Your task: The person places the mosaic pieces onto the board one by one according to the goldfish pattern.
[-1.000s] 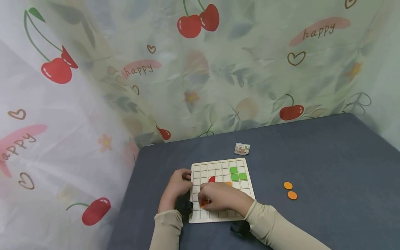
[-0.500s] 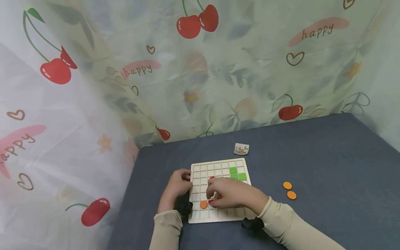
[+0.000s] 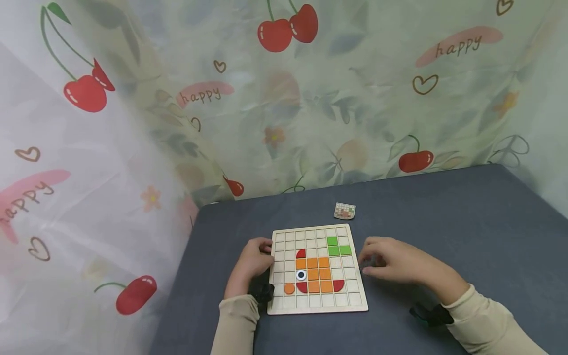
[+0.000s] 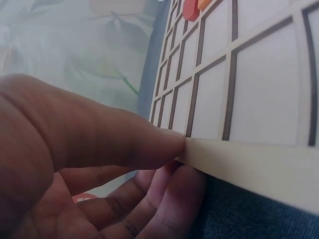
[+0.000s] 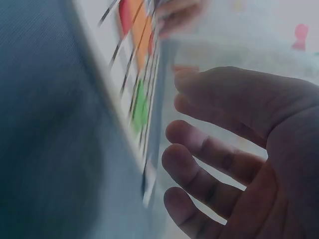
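Note:
A square wooden grid board (image 3: 285, 301) lies on the table. My left hand (image 3: 254, 261) grips its left edge; the left wrist view shows the thumb (image 4: 159, 147) at the rim with fingers bent below. Orange squares (image 3: 312, 273), red quarter-round pieces (image 3: 338, 285), a round eye piece (image 3: 301, 275) and an orange disc (image 3: 289, 288) sit in the grid. Green squares (image 3: 333, 250) are grouped near its far right corner. My right hand (image 3: 395, 259) is just right of the board, holding nothing, fingers loosely bent and spread in the right wrist view.
A small picture card (image 3: 344, 211) lies behind the board. The dark table (image 3: 443, 212) stretches to the right, ending at a cherry-patterned curtain (image 3: 355, 98) behind and at the left.
My right hand has moved from over the orange disc, past the red and eye pieces, to the board's right, uncovering them. It now hides two orange discs seen on the table. Left hand stays.

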`<action>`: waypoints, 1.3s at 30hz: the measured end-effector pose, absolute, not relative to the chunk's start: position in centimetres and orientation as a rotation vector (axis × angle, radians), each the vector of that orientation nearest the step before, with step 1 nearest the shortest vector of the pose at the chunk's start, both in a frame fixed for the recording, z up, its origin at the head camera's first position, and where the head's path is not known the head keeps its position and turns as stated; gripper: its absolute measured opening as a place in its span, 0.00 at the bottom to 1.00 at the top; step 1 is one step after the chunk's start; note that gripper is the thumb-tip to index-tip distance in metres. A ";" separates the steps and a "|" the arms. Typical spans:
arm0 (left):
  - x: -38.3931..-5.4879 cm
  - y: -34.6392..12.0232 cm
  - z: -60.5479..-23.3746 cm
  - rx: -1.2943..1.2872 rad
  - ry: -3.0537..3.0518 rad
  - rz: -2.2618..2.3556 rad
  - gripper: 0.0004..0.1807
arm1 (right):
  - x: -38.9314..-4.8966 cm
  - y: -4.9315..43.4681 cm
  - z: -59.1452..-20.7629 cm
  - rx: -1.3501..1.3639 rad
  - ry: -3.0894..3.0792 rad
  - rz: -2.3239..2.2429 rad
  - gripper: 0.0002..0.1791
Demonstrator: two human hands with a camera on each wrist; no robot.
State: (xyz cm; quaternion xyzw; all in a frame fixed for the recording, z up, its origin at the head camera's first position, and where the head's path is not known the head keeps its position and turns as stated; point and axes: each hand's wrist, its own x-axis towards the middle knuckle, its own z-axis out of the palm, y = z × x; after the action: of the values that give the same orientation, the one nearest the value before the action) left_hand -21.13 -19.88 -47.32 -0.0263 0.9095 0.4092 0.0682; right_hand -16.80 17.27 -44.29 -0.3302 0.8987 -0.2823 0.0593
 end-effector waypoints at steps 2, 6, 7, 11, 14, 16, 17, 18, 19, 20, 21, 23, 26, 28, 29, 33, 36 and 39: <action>-21.1 -19.9 -47.2 -0.077 2.742 1.233 0.30 | -16.5 19.0 -44.6 -0.964 2.752 -0.853 0.06; -21.2 -19.9 -47.1 -0.065 2.756 1.222 0.29 | -15.9 21.8 -45.2 -0.893 2.783 -0.864 0.06; -21.3 -19.9 -47.1 -0.061 2.758 1.219 0.29 | -15.8 22.4 -45.5 -0.883 2.786 -0.867 0.06; -21.2 -19.9 -47.0 -0.056 2.752 1.220 0.30 | -15.3 24.5 -46.3 -0.830 2.784 -0.889 0.06; -21.1 -19.9 -47.0 -0.066 2.747 1.223 0.30 | -15.2 25.6 -46.7 -0.807 2.781 -0.894 0.07; -21.1 -19.9 -47.0 -0.068 2.749 1.224 0.30 | -15.2 26.0 -46.8 -0.792 2.797 -0.878 0.06; -21.1 -19.9 -47.0 -0.068 2.752 1.223 0.30 | -15.2 26.2 -46.8 -0.785 2.807 -0.862 0.06; -21.1 -19.9 -47.0 -0.071 2.753 1.220 0.30 | -15.2 26.4 -46.8 -0.779 2.819 -0.846 0.07; -21.0 -19.8 -47.0 -0.074 2.754 1.218 0.30 | -15.2 26.5 -46.8 -0.769 2.827 -0.831 0.07; -21.0 -19.8 -47.0 -0.077 2.754 1.219 0.30 | -15.2 26.5 -46.8 -0.760 2.833 -0.819 0.08; -21.1 -19.8 -47.1 -0.080 2.754 1.216 0.30 | -15.2 26.6 -46.8 -0.754 2.837 -0.809 0.08; -21.1 -19.8 -47.2 -0.090 2.753 1.210 0.30 | -15.1 26.6 -46.8 -0.737 2.838 -0.799 0.08; -21.2 -19.8 -47.3 -0.098 2.754 1.210 0.29 | -15.1 26.7 -46.8 -0.713 2.846 -0.785 0.07; -21.2 -19.8 -47.3 -0.094 2.757 1.211 0.30 | -15.0 26.6 -46.8 -0.698 2.861 -0.775 0.07; -21.2 -19.8 -47.3 -0.091 2.760 1.211 0.30 | -15.0 26.6 -46.9 -0.689 2.870 -0.767 0.07; -21.2 -19.8 -47.3 -0.089 2.763 1.209 0.29 | -15.0 26.4 -47.1 -0.670 2.894 -0.740 0.07; -21.2 -19.8 -47.3 -0.090 2.763 1.203 0.29 | -15.0 26.3 -47.2 -0.665 2.907 -0.725 0.08; -21.1 -19.9 -47.4 -0.083 2.767 1.199 0.29 | -15.0 26.2 -47.3 -0.665 2.913 -0.725 0.08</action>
State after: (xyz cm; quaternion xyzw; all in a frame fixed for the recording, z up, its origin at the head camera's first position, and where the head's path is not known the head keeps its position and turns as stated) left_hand -21.08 -19.87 -47.39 -0.0275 0.9154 0.3968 0.0622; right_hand -15.03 26.22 -47.31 -0.2161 0.9470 -0.2355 0.0333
